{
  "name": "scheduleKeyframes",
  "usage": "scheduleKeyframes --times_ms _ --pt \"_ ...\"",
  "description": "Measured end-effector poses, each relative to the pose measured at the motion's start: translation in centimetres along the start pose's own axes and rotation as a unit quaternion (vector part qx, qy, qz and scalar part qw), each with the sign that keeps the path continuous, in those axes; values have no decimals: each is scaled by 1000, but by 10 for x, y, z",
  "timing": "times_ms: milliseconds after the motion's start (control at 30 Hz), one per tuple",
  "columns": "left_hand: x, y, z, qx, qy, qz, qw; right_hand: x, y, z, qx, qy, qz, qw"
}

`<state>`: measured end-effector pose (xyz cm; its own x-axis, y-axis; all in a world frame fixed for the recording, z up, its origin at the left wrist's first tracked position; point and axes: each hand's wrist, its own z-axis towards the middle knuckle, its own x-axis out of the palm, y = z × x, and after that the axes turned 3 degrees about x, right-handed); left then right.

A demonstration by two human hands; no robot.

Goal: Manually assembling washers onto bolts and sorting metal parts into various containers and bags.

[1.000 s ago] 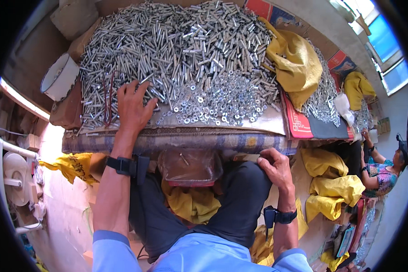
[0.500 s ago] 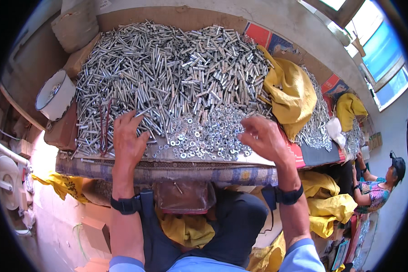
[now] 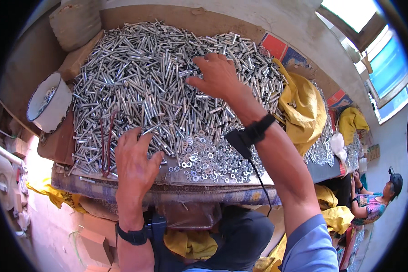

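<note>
Metal rods (image 3: 156,86) lie heaped across a cloth-edged bench (image 3: 213,196) under a worker's reach.
The left hand (image 3: 138,165), fingers loosely spread, is at the heap's 7 o'clock edge; the right hand (image 3: 216,78), thumb apart from its fingers, is over the 2 o'clock side. Whether either touches a rod is unclear. Small metal rings (image 3: 213,158) lie at 5 o'clock, a white bowl (image 3: 54,111) at 9.

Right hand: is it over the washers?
No, the right hand is over the heap of metal rods, farther back than the washers.
</note>
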<state>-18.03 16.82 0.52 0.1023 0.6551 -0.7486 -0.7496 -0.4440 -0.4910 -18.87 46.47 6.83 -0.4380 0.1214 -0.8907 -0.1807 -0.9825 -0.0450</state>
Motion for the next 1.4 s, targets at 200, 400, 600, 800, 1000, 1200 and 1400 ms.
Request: scheduleKeyframes --times_ms 200,400,600,800,1000,1200,1400 --pt "-3 0 4 -1 -2 -20 1000 34 -19 -1 23 -40 -35 998" --pt "-4 3 2 9 -14 -28 999 31 -19 -31 35 -35 -36 998" --pt "-3 5 -2 5 -22 -31 999 21 -23 -66 23 -28 -16 999" --pt "0 12 -7 16 -27 -44 999 9 -15 -91 45 -7 -23 999" --pt "-2 16 -9 16 -25 -56 998 11 -16 -99 50 -21 -7 999" --pt "-5 12 -8 16 -19 -73 997 6 -32 -91 86 17 70 994" --pt "-2 16 -13 -35 -44 -59 997 -5 -35 -93 165 -21 152 974"
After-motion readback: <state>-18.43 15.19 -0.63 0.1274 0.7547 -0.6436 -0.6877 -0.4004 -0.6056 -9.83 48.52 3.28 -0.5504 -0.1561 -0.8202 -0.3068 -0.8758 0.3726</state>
